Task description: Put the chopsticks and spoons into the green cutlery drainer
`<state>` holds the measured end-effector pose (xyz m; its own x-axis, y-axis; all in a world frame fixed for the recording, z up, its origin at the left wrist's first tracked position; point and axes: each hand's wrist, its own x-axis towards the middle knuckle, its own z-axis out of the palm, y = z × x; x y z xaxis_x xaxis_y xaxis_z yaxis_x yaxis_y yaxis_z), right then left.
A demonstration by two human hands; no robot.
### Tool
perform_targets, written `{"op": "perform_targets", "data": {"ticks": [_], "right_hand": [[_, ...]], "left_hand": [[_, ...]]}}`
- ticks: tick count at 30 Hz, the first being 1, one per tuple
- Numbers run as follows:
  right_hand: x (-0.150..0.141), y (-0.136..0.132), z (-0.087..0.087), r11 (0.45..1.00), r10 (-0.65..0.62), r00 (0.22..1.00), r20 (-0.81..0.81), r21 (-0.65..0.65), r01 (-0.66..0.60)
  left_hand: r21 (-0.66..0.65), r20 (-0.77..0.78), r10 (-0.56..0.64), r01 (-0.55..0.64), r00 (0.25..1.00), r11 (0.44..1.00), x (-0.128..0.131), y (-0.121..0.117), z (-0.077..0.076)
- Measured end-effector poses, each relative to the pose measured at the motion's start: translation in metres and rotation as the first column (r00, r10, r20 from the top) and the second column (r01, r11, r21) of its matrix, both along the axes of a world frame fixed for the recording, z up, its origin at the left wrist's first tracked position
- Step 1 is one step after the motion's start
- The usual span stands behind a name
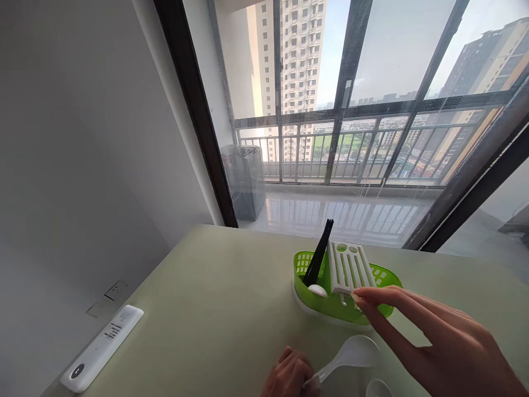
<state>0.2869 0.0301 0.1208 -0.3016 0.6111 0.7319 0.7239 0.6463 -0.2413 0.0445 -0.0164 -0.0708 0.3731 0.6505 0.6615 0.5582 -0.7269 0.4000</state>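
Observation:
A green basket (330, 310) with a white base stands on the table. In it are several black chopsticks (318, 253), a small white spoon (318, 290) with its bowl showing, and a white slotted rack (351, 267). My right hand (438, 331) is closed in a pinch, thumb and forefinger meeting at the rack's lower front edge beside a small white hook (343, 300). What the fingertips hold, if anything, is hidden. At the lower edge, my left hand (291, 373) is curled round the handle end of a white ladle (357, 352), whose bowl points right.
Another pale spoon (378, 389) is cut off by the bottom edge. A white handheld device (103, 347) lies on the pale green table (206, 298) at left, near the wall and its socket (116, 290). Behind the table is a glass door facing a balcony.

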Motion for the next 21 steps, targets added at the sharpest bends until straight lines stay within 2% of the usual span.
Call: {"op": "perform_targets", "data": {"ticks": [7, 13, 17, 21], "right_hand": [[-0.013, 0.003, 0.000, 0.987, 0.125, 0.992, -0.027, -0.096, -0.127], [-0.025, 0.003, -0.009, 0.911, 0.314, 0.949, -0.026, -0.272, -0.309], [-0.034, 0.003, -0.013, 0.900, 0.325, 0.945, -0.029, -0.296, -0.319], [-0.041, 0.002, -0.017, 0.906, 0.296, 0.955, -0.027, -0.310, -0.289]], "left_hand": [[-0.045, 0.232, -0.029, 0.040, 0.972, 0.998, -0.008, 0.000, 0.000], [-0.091, 0.324, -0.048, 0.082, 0.945, 0.993, -0.015, -0.003, -0.003], [-0.131, 0.368, -0.041, 0.096, 0.929, 0.987, -0.016, -0.004, -0.005], [-0.130, 0.420, -0.045, 0.110, 0.906, 0.985, -0.016, -0.002, -0.014]]}}
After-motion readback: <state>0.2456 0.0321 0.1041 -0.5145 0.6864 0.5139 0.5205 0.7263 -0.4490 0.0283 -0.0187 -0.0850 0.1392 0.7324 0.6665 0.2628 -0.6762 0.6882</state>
